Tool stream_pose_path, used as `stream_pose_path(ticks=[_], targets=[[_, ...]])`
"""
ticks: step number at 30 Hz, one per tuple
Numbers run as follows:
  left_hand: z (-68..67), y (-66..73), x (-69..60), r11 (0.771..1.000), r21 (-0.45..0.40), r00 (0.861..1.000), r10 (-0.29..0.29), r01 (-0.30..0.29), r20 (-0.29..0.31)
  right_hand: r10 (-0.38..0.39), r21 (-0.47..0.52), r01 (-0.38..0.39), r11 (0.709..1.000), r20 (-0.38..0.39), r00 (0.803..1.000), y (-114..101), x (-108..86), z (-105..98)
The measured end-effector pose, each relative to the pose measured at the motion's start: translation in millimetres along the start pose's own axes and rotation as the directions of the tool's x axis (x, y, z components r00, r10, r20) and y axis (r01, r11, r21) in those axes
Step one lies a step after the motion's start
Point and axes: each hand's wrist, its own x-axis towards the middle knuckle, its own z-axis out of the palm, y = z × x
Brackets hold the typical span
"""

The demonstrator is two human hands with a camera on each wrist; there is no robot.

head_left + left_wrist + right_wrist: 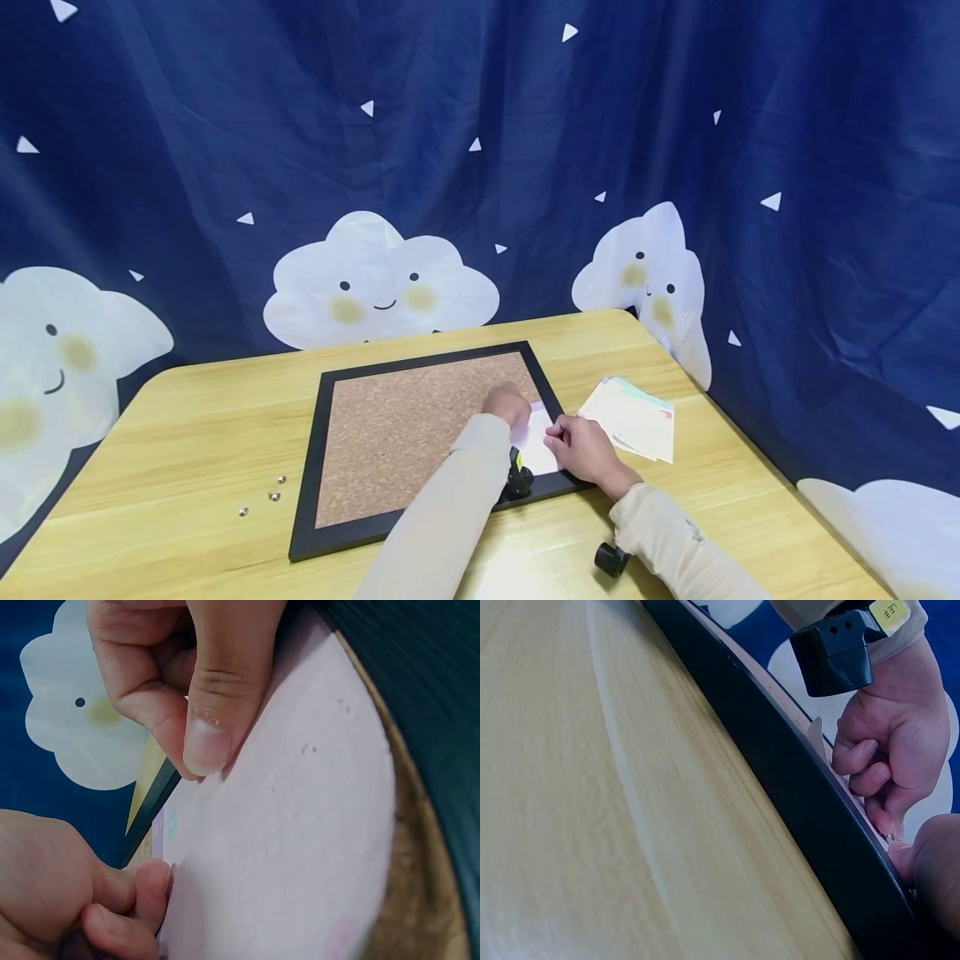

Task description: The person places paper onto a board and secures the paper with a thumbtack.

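A pale pink sheet point(537, 446) lies over the right end of a cork board point(405, 425) with a black frame point(310, 492). In the left wrist view the sheet point(292, 847) bows upward. My left hand point(507, 404) has its fingers curled at the sheet's edge, where they appear to grip it point(82, 900). My right hand point(202, 682) pinches the edge between thumb and finger. A tiny silvery thing point(891, 840) shows between the fingertips of my left hand point(892, 742) and right hand point(939, 859); which holds it I cannot tell.
Loose papers point(633, 418) overlap on the wooden table point(187, 433), right of the frame. Several small silver pieces point(274, 497) lie left of it. A blue curtain point(420, 167) with clouds hangs behind. Black wrist cameras point(611, 560) sit by both sleeves.
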Motion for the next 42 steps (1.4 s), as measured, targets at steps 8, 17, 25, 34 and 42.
stream_pose_path(ticks=[8,17,25,34,42], targets=[[0.6,1.4,3.7,0.997,0.070,1.000,-0.014,0.015,-0.009,0.000,-0.009,0.000,1.000,-0.003,1.000,-1,0.2,0],[1.2,-4.3,6.2,0.996,0.082,1.000,-0.028,0.029,-0.007,-0.003,-0.017,0.002,1.000,-0.005,1.000,-2,-0.2,1],[-0.1,-10.5,5.6,0.995,0.097,0.997,-0.018,0.025,-0.070,0.005,-0.019,-0.005,1.000,-0.003,1.000,-2,0.0,0],[-1.6,-17.1,3.5,1.000,0.008,0.999,0.003,-0.003,-0.046,-0.072,-0.054,0.074,0.996,0.030,0.997,-1,-2.8,-5],[-4.3,-24.5,3.8,0.997,-0.064,0.998,0.032,-0.035,-0.046,-0.089,-0.068,0.095,0.993,0.086,0.992,-3,-3.3,-9]])
